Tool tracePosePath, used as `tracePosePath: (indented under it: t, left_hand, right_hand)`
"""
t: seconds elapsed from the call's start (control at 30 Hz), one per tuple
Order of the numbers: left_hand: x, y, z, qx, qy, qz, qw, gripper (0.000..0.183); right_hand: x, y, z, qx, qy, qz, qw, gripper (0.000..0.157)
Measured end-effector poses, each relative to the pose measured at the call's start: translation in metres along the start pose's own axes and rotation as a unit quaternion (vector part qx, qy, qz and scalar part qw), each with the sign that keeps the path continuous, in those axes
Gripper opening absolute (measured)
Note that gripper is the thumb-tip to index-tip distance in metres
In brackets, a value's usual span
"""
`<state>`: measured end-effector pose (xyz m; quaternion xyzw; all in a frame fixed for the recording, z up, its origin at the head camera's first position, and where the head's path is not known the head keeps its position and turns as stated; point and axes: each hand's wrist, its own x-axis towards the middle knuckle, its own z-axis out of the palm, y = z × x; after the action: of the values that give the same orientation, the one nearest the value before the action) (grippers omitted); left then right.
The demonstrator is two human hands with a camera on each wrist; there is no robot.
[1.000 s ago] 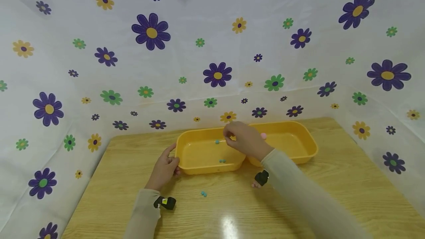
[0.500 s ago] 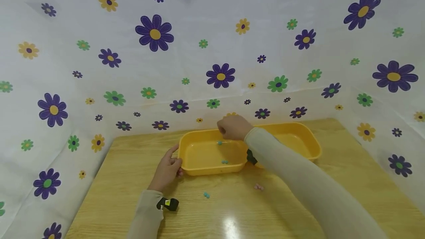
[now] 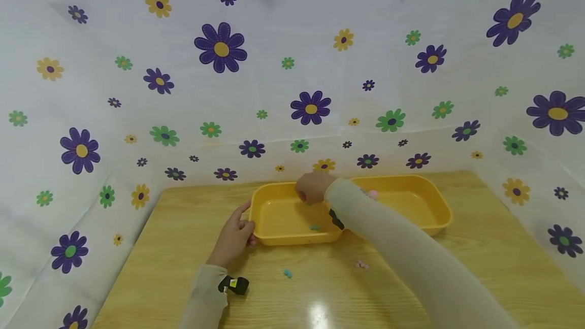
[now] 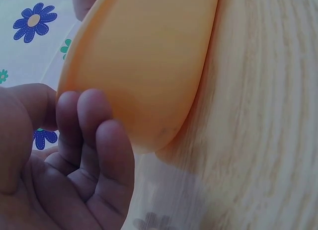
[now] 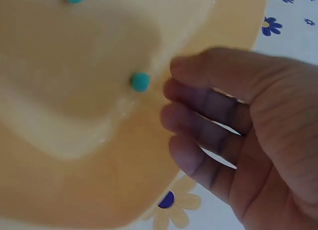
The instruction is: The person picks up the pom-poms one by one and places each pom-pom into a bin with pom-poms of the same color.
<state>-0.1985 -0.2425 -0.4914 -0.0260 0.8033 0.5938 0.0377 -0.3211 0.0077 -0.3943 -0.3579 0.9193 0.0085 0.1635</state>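
My left hand (image 3: pixel 233 237) holds the left end of the left yellow tray (image 3: pixel 260 217). In the left wrist view its curled fingertips (image 4: pixel 94 103) lie against the tray wall. My right hand (image 3: pixel 313 187) is over the back of that same tray. Its fingers are loosely bent and hold nothing. Close beside those fingertips, without contact, a single round teal bead (image 5: pixel 140 82) lies in the tray. The head view hides this bead behind the hand. Two teal beads (image 3: pixel 314 227) sit side by side near the tray's front wall.
A second yellow tray (image 3: pixel 443 212) stands to the right, with a pink ball (image 3: pixel 372 194) in it, partly behind the right sleeve. On the wooden table (image 3: pixel 256 308) in front lie teal beads (image 3: pixel 287 273) and a small pink bead cluster (image 3: pixel 361 264). A flowered cloth (image 3: pixel 269 80) hangs behind.
My right hand has moved left and lower, into the left tray, and now covers the single teal bead in the head view. My left hand keeps its hold on the tray.
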Motion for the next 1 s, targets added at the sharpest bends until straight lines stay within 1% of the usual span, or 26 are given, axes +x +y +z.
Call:
tracePosePath:
  t: [0.1, 0.2, 0.33, 0.47, 0.6, 0.7, 0.8, 0.87, 0.93, 1.0]
  left_hand:
    - [-0.001, -0.001, 0.000, -0.002, -0.001, 0.004, 1.0000, 0.059]
    - [-0.003, -0.001, 0.000, -0.001, 0.000, 0.005, 1.0000, 0.059]
    - [-0.004, 0.001, -0.001, 0.001, 0.000, 0.000, 1.0000, 0.059]
    - [-0.003, 0.002, 0.001, 0.004, -0.002, 0.001, 1.0000, 0.058]
    - [-0.003, 0.003, 0.002, 0.007, -0.004, 0.004, 1.0000, 0.058]
    - [-0.003, 0.004, 0.002, 0.010, -0.002, 0.003, 0.9999, 0.058]
    - [-0.002, 0.005, 0.002, 0.010, -0.002, 0.006, 0.9999, 0.058]
    - [-0.003, 0.006, 0.002, 0.010, -0.002, 0.007, 0.9999, 0.058]
    - [-0.004, 0.007, 0.002, 0.008, -0.004, 0.009, 0.9999, 0.058]
    - [-0.005, 0.007, 0.001, 0.007, -0.005, 0.007, 0.9999, 0.058]
  right_hand:
    - [0.002, 0.000, 0.007, -0.004, -0.021, -0.005, 1.000, 0.016]
    - [0.005, 0.002, 0.014, -0.008, -0.035, -0.011, 0.999, 0.019]
    - [0.008, 0.002, 0.023, -0.012, -0.060, -0.033, 0.998, 0.023]
    - [0.007, -0.002, 0.027, -0.018, -0.082, -0.039, 0.996, 0.025]
    - [0.005, -0.007, 0.026, -0.031, -0.102, -0.036, 0.994, 0.030]
    - [0.002, -0.009, 0.024, -0.026, -0.112, -0.033, 0.993, 0.028]
    - [0.000, -0.009, 0.024, -0.019, -0.113, -0.028, 0.993, 0.019]
    - [-0.003, -0.007, 0.024, -0.013, -0.104, -0.022, 0.994, 0.011]
    - [-0.007, -0.004, 0.024, -0.007, -0.088, -0.015, 0.996, 0.006]
    - [-0.012, -0.002, 0.022, 0.006, -0.063, -0.008, 0.998, 0.005]
